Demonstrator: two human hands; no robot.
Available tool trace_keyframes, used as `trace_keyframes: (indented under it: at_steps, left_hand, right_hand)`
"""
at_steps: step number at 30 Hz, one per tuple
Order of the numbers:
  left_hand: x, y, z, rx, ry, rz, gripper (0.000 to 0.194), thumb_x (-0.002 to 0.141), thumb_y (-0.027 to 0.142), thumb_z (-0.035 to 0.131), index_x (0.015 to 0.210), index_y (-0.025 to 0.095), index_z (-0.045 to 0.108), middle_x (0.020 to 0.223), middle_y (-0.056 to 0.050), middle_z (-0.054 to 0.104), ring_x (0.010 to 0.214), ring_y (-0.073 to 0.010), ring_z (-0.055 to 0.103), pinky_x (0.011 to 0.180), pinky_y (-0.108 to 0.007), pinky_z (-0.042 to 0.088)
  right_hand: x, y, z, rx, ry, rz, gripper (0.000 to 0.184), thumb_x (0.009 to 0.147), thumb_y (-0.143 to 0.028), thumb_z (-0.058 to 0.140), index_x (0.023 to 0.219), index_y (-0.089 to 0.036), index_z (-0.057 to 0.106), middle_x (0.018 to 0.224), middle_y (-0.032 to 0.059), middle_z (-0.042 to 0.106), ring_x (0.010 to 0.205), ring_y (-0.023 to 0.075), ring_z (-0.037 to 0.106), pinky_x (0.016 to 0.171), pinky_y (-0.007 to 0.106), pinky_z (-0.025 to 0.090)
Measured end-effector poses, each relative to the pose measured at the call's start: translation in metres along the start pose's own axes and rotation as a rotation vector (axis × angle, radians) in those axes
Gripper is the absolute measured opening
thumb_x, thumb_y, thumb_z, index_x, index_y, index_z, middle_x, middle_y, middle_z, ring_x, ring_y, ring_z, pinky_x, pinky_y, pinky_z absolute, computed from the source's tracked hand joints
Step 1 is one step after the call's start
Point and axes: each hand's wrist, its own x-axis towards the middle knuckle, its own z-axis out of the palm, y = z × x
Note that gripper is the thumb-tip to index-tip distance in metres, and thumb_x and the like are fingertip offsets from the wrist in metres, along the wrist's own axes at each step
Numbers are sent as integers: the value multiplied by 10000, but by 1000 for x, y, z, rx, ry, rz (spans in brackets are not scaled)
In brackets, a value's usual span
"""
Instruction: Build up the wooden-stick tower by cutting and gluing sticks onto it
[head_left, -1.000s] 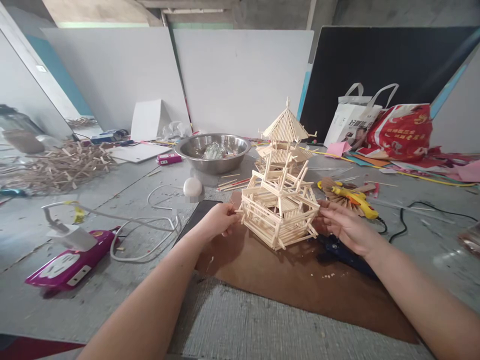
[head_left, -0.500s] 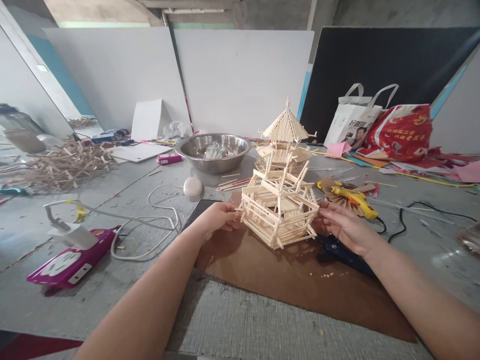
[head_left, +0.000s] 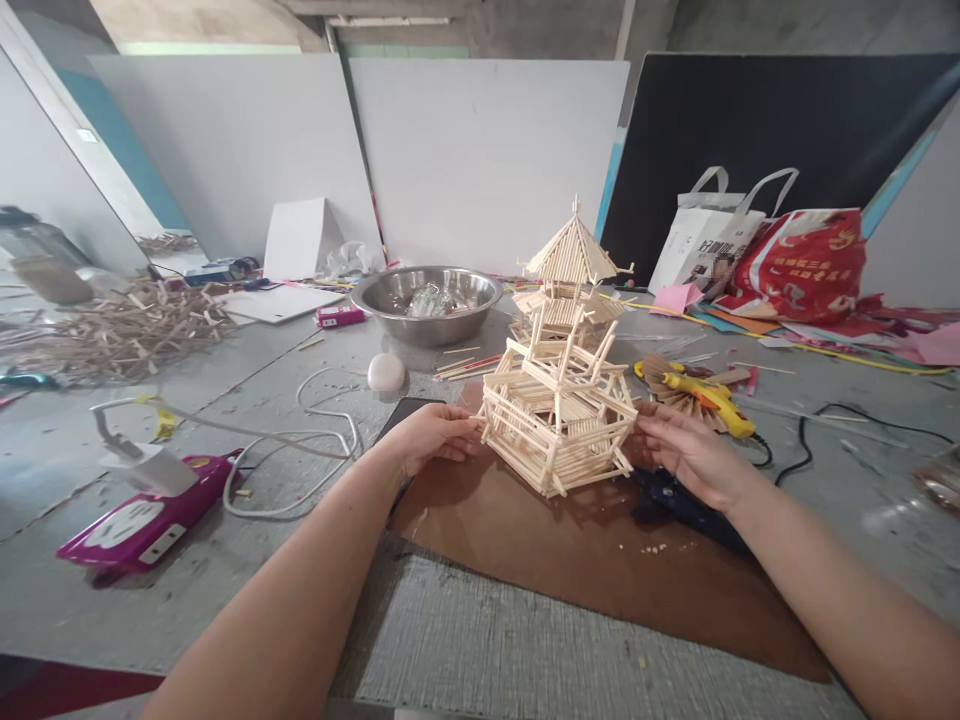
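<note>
A many-sided frame of thin wooden sticks point(head_left: 556, 420) stands over a brown mat point(head_left: 555, 560), with short sticks jutting up from its top. My left hand point(head_left: 442, 437) pinches its left corner. On the opposite side, my right hand point(head_left: 686, 450) grips the right corner, its fingertips partly behind the sticks. Whether the frame's base touches the mat, I cannot tell. Right behind it stands a stick pagoda piece with a pointed roof point(head_left: 574, 250), its lower part hidden by the frame. A dark blue object point(head_left: 686, 505) lies under my right hand, partly covered.
Behind are a steel bowl point(head_left: 427, 305) and a white rounded case point(head_left: 386, 373). A yellow glue gun point(head_left: 709, 398) lies at right with its cord. To the left sit a purple power strip point(head_left: 150, 515), a white cable point(head_left: 285, 510) and heaped sticks point(head_left: 135, 325). Bags point(head_left: 799, 265) stand back right.
</note>
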Motion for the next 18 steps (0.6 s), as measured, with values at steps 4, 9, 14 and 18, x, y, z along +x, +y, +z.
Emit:
trace_keyframes:
  at_steps: [4,9,14,18]
  left_hand:
    - [1,-1,2,1,-1,8,367,513,407,742,702,123,608,648,-5,619,580,-110,586,518,-207,422]
    - [1,-1,2,6,-31,8,340,555,414,716,690,123,601,617,-9,617,555,-106,577,522,-216,433]
    - [2,-2,3,4,-34,6,343,540,401,723,691,120,596,612,-4,607,516,-99,561,494,-218,431]
    - [3,-4,4,5,-34,0,337,536,395,722,684,121,591,603,-5,605,485,-95,548,468,-218,426]
  right_hand:
    - [0,0,0,-6,4,3,180,692,-258,650,867,-251,611,772,-13,662,682,109,606,612,216,487]
    - [0,0,0,-10,-3,-1,181,695,-260,646,871,-250,606,770,-15,662,683,107,606,615,214,486]
    - [-1,0,1,-23,-5,-10,194,692,-267,644,880,-248,601,773,0,657,697,130,608,625,244,492]
    - [-2,-1,2,-27,1,-6,180,691,-265,645,866,-257,605,780,-4,658,691,128,606,627,242,489]
